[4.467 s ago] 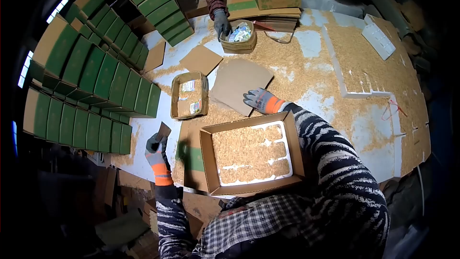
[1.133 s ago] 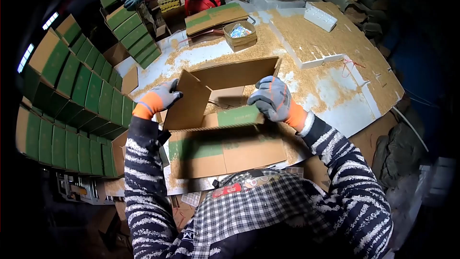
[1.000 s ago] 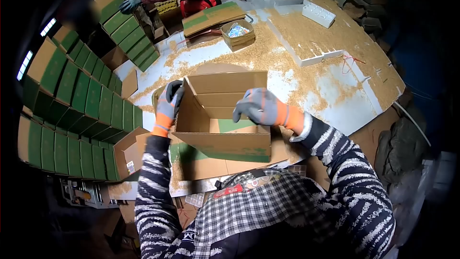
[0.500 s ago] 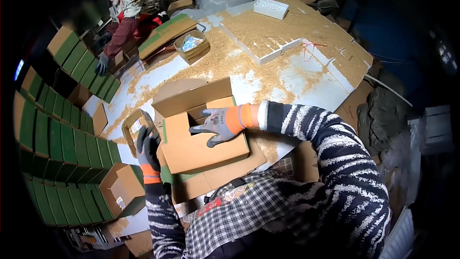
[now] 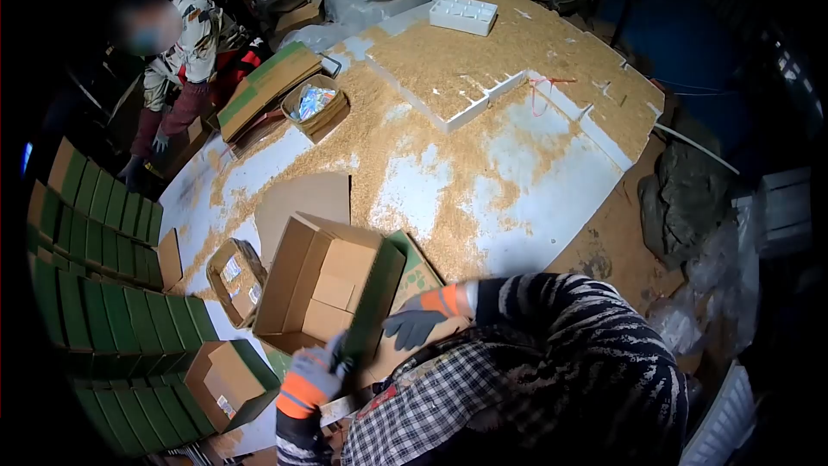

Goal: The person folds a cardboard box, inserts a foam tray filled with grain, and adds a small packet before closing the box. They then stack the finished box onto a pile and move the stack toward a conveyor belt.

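A cardboard box (image 5: 336,280) with its mouth up and tilted toward the left shows a brown inside and a green outer side. My left hand (image 5: 315,378), in a grey glove with an orange cuff, has its fingers curled at the box's near edge and grips it there. Fingers stretched, my right hand (image 5: 417,321) lies over flattened green-and-brown cardboard (image 5: 417,274), just right of the box. Left of the box stands a small basket (image 5: 237,285) with printed packets inside.
Green boxes (image 5: 121,319) are stacked along the left, with an open box (image 5: 233,380) before them. Another packet basket (image 5: 316,108), folded cardboard (image 5: 267,91) and a white divided tray (image 5: 463,15) lie on the sawdust-strewn table (image 5: 526,207). A co-worker (image 5: 185,60) stands far left.
The box has turned from closed flaps facing me to its mouth upward. My right hand has left its flaps and come nearer me; my left hand has moved down to its near edge.
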The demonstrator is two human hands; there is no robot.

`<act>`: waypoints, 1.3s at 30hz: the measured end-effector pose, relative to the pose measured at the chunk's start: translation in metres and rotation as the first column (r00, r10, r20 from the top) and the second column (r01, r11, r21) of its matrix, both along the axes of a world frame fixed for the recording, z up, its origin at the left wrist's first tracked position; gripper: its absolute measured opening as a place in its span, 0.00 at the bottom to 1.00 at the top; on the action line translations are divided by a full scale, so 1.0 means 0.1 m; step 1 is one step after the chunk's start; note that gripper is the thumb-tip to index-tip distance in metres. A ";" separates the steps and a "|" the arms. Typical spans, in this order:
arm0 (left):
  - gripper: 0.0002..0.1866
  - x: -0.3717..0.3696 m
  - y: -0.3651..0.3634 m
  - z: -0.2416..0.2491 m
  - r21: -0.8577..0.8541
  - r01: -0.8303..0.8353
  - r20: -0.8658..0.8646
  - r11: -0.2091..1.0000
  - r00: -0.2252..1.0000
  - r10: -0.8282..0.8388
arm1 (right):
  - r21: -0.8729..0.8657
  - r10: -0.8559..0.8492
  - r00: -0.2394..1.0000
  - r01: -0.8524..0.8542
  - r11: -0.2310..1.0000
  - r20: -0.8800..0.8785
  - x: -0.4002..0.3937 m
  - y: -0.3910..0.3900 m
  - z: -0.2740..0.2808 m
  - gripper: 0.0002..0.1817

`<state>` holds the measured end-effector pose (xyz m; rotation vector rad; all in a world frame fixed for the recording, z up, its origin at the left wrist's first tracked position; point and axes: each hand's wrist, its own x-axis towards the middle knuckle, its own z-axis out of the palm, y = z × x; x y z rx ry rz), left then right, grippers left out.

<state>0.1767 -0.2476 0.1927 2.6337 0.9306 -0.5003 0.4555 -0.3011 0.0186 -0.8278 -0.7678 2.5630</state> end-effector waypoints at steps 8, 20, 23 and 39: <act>0.10 -0.17 0.18 -0.15 -0.150 -0.332 0.253 0.931 0.897 0.361 | 0.468 -0.924 -0.162 0.883 0.020 0.346 3.48 1.93 -0.82 0.19; 0.29 0.08 0.34 -0.12 -0.378 -0.763 0.680 0.524 0.155 0.717 | 0.743 -0.551 -0.752 0.590 -0.317 0.362 3.39 2.95 -0.61 0.44; 0.30 0.03 0.35 -0.13 -0.445 -0.711 0.657 0.545 0.155 0.738 | 0.819 -0.666 -0.684 0.542 -0.189 0.299 3.35 2.34 -0.33 0.42; 0.23 -0.45 0.60 -1.63 0.213 -0.673 0.904 0.708 0.411 0.119 | 0.729 -0.634 0.698 0.236 0.643 0.333 0.55 0.83 2.79 0.50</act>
